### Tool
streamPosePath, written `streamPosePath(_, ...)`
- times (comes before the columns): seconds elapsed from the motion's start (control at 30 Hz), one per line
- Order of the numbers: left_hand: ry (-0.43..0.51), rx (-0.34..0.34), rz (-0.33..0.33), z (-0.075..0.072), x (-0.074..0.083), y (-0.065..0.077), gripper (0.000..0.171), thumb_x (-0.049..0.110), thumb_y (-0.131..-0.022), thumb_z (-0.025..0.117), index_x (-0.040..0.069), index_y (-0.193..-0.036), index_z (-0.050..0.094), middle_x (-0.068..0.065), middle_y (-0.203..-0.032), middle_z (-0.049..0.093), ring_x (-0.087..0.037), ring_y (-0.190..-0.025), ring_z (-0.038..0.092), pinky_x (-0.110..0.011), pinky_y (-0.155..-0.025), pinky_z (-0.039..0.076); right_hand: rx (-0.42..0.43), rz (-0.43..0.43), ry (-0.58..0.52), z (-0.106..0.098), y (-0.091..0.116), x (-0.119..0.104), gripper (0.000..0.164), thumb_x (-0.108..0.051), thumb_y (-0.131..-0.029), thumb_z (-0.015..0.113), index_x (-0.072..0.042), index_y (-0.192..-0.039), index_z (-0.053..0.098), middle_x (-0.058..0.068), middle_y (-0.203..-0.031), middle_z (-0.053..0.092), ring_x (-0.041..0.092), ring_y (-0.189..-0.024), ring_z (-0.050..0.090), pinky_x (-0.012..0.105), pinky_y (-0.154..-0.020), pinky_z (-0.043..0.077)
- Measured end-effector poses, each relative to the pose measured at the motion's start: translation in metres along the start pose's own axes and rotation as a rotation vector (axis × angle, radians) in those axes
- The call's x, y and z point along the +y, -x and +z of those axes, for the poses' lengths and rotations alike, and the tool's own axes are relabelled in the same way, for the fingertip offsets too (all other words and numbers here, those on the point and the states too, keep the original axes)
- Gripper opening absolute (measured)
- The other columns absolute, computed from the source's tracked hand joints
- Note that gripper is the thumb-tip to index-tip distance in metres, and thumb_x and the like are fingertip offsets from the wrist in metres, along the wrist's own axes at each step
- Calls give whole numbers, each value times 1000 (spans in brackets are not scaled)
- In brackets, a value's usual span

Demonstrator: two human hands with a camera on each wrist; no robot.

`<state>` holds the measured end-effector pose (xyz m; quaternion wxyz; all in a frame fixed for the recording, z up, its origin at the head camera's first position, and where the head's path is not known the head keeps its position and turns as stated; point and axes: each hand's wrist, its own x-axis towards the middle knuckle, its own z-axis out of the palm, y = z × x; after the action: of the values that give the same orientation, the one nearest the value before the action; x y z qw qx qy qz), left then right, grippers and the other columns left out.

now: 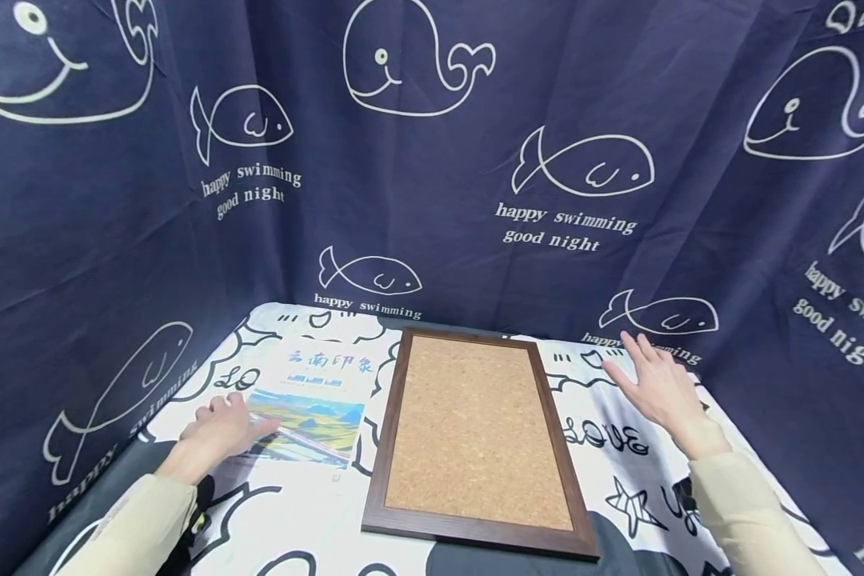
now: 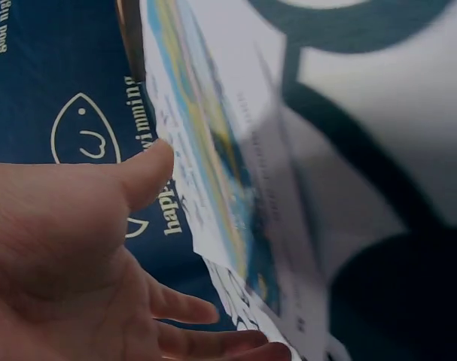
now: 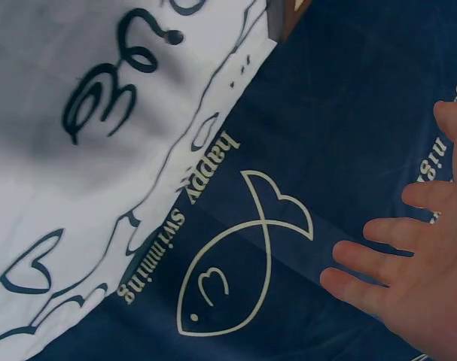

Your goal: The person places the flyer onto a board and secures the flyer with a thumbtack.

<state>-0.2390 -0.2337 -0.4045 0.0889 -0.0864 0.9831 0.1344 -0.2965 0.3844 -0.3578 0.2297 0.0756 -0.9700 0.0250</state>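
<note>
A printed sheet (image 1: 310,416) with blue lettering along its top and a landscape picture below lies on the left of the table. My left hand (image 1: 223,428) is over its left edge, fingers loosely bent and thumb over the picture. In the left wrist view that hand (image 2: 70,241) has its thumb and fingers apart, close to the sheet (image 2: 205,150), with nothing gripped. Beside the sheet, a brown wooden frame (image 1: 482,432) with a cork face lies flat. To the frame's right, my right hand (image 1: 658,384) hovers with spread fingers, holding nothing; the right wrist view shows the fingers (image 3: 394,233) well apart.
A white cloth with black drawings (image 1: 259,528) covers the table. Dark blue curtains (image 1: 432,176) printed with fish and whales rise behind and at both sides. The frame's far edge lies close to the back curtain.
</note>
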Motion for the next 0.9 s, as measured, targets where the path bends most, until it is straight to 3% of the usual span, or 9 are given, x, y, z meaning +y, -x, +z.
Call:
streamPosePath(0.13,-48,-32,-6,3,0,5,100,65,-85,57,-26,-119,35,-41,-104,44,-52,-92,50,-59,-81,45,-9,0,6,4,6,4,70,-48,-97,48,3,-143,39,38,-139,42,61,-112,47,68,-84,40)
streamPosePath(0.37,-51,-58,23,10,-5,5,102,62,-82,63,-29,-117,34,-38,-96,47,-44,-85,55,-54,-76,49,-15,6,-17,12,14,8,67,-48,-97,48,2,-142,41,33,-136,48,59,-105,52,66,-79,43)
streamPosePath(0.67,103,-46,5,16,-11,0,120,57,-77,72,-26,-135,8,-38,-99,56,-38,-78,61,-48,-68,50,-101,40,-92,21,26,9,63,-44,-99,47,8,-137,46,34,-131,53,55,-108,55,63,-86,44)
streamPosePath(0.77,144,-14,23,19,-13,-3,112,45,-81,73,-26,-137,6,-39,-98,56,-38,-77,62,-45,-66,51,-133,57,-116,26,29,9,63,-44,-100,45,9,-136,47,34,-131,53,55,-113,53,63,-90,43)
streamPosePath(0.9,211,49,79,24,-20,-6,83,26,-90,66,-26,-132,17,-37,-93,57,-36,-76,63,-42,-64,51,-167,73,-117,29,31,9,66,-47,-101,40,10,-134,48,35,-130,53,55,-114,52,64,-90,42)
